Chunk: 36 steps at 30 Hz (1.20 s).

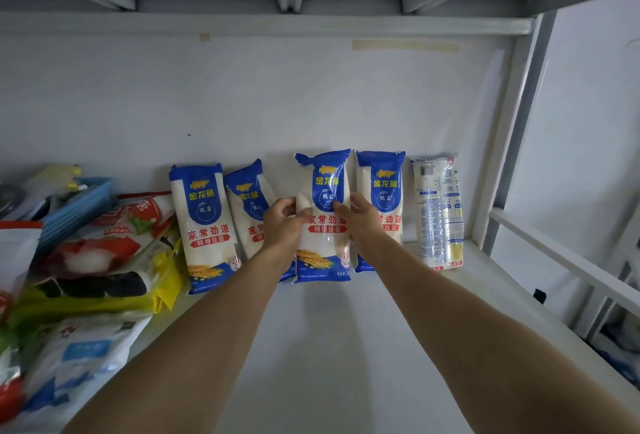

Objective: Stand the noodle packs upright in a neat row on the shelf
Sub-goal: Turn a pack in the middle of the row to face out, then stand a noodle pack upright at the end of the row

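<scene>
Several blue-and-white noodle packs stand against the back wall of the white shelf [329, 347]. My left hand [282, 222] and my right hand [360, 218] both grip the middle noodle pack [323, 243] by its sides; it stands upright. Left of it, a tilted pack [247, 201] leans partly hidden behind my left hand. Further left stands another pack [206, 225], leaning slightly. Behind my right hand stands a fourth pack [381, 187]. At the far right a paler pack [437, 211] stands with its back label facing out.
A heap of snack bags [104, 260] and a blue basket [78, 211] fills the shelf's left side. A white bag with blue print [79, 364] lies at the front left. A white upright post [512, 135] and rail [561, 260] bound the right side.
</scene>
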### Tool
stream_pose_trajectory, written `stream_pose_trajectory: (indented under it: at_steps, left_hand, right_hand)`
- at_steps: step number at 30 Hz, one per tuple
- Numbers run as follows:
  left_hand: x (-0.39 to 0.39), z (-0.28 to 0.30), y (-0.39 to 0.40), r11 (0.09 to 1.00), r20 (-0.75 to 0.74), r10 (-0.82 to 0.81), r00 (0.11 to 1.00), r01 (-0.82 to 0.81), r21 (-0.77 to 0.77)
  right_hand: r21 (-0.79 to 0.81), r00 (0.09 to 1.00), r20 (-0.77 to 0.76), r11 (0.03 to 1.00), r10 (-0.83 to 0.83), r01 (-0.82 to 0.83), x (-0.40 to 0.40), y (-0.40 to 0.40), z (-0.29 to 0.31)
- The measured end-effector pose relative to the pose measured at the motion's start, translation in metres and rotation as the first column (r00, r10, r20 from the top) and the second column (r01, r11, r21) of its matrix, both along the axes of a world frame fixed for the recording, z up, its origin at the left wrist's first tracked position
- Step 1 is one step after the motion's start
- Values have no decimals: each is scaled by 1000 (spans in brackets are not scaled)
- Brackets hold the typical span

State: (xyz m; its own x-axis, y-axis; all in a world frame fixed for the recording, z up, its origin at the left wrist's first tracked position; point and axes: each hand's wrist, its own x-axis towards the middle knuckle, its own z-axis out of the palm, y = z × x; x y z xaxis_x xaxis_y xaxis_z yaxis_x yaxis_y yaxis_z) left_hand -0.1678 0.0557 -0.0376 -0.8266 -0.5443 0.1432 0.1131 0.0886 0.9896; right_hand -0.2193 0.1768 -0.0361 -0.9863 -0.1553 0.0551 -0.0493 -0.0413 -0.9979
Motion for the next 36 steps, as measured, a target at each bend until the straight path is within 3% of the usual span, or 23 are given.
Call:
stream_pose_trajectory:
  at_steps: [6,14,18,21,23,25,27,30,33,36]
  left_hand:
    - [-24,-8,7,995,10,69,998,-68,-66]
    - [-42,-14,8,960,63,164,984,-145,-241]
    - [-40,-4,23,877,-79,343,936,-349,-331]
    - [-36,-2,43,768,-262,322,910,-413,-490]
    - [-36,-1,61,782,-326,220,919,-366,-504]
    - [-36,2,84,865,-259,89,962,-203,-458]
    - [-40,4,107,930,-80,-66,995,32,-367]
    - [-47,5,139,950,207,-234,950,269,-161]
    - [-49,4,164,941,270,-317,909,336,-26]
    - [-61,0,179,937,288,-337,896,349,10]
  right_hand:
    - [103,999,-47,994,-20,25,-17,-7,0]
    - [114,1000,-21,993,22,-19,-24,-3,-4]
    - [160,992,-123,986,-15,35,-20,6,2]
    - [162,971,-212,975,-114,149,-16,19,7]
    - [141,953,-235,963,-192,229,-16,31,11]
    - [111,932,-233,944,-279,311,-19,50,13]
    - [77,901,-213,913,-377,400,-25,73,12]
    - [38,843,-139,848,-520,529,-37,114,8]
    - [131,829,-85,819,-552,559,-52,158,2]
    - [211,892,27,875,-451,436,-58,189,2]
